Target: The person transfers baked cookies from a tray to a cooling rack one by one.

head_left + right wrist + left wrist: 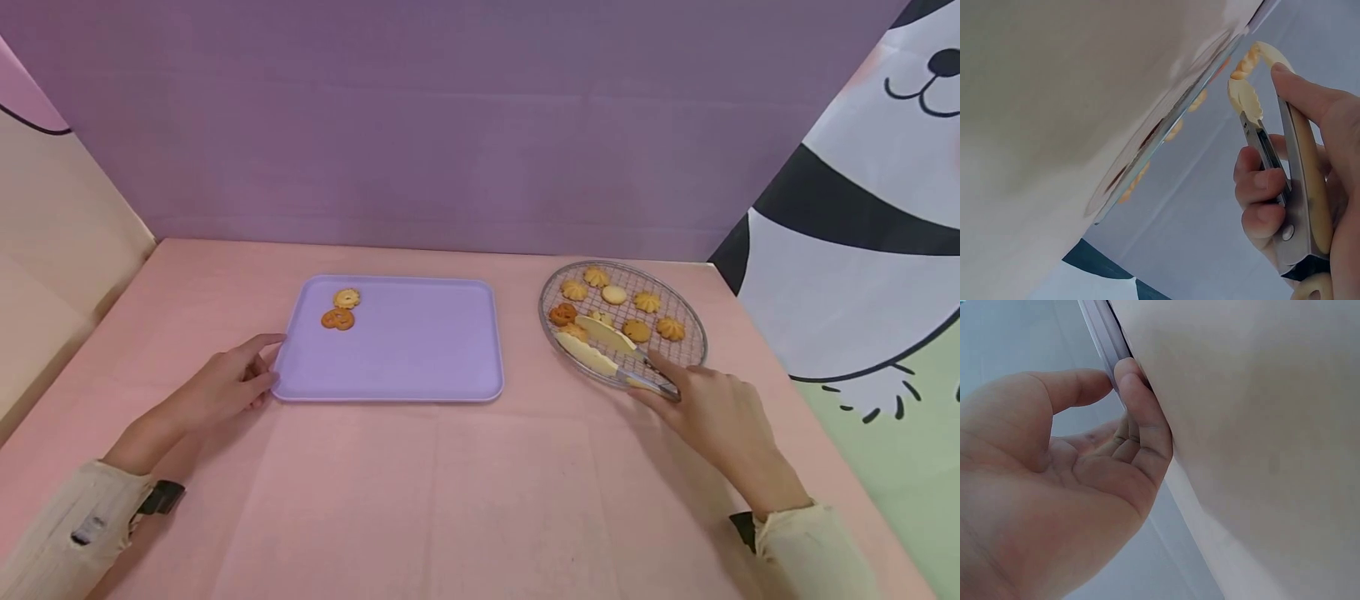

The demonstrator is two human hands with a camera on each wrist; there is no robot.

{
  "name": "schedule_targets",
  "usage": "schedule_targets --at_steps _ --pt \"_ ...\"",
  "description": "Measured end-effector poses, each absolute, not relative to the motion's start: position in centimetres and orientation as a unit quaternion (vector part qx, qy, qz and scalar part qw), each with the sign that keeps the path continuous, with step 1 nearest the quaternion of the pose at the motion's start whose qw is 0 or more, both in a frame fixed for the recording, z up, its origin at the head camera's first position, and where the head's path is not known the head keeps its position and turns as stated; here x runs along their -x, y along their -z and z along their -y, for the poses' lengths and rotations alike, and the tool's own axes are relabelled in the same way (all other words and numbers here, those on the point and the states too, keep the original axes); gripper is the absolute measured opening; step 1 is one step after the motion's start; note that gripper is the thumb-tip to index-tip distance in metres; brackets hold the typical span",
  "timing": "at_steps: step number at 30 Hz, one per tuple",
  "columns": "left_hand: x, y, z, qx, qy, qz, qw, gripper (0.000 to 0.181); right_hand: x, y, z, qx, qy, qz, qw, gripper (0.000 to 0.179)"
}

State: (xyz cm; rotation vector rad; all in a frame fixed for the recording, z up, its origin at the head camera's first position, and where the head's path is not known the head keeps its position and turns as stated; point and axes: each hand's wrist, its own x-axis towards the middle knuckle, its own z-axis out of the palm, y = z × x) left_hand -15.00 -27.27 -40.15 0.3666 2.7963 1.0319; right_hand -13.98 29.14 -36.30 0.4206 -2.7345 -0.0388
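Note:
My right hand (716, 417) grips metal tongs (633, 379) with cream-coloured tips. Between those tips sits a golden ridged cookie (1246, 64), held off the round wire rack (1166, 131) in the right wrist view. From above, the tongs overlap the rack's near left part. At the left, my left hand (221, 383) pinches the left rim of a lilac tray (420, 350), thumb on one side and fingertips on the other in the left wrist view. A round cookie (347, 298) and a pretzel-shaped cookie (337, 319) lie in the tray's upper left.
Several cookies are spread on the rack, among them a brown pretzel-shaped one (562, 314), a pale round one (613, 294) and a ridged one (671, 328). A pink cloth (450, 492) covers the table. A purple backdrop (450, 125) rises behind, with a printed panel (862, 200) at the right.

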Motion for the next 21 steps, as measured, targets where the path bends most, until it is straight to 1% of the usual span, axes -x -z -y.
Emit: schedule_targets --at_steps 10,21 --pt "15.06 40.40 27.26 -0.121 -0.346 -0.928 0.069 0.050 14.55 36.85 -29.56 -0.142 0.020 0.975 0.169 0.058" --pt "15.10 40.45 27.37 -0.123 -0.347 -0.927 0.069 0.049 14.78 36.82 -29.41 -0.140 0.028 0.976 0.162 0.060"
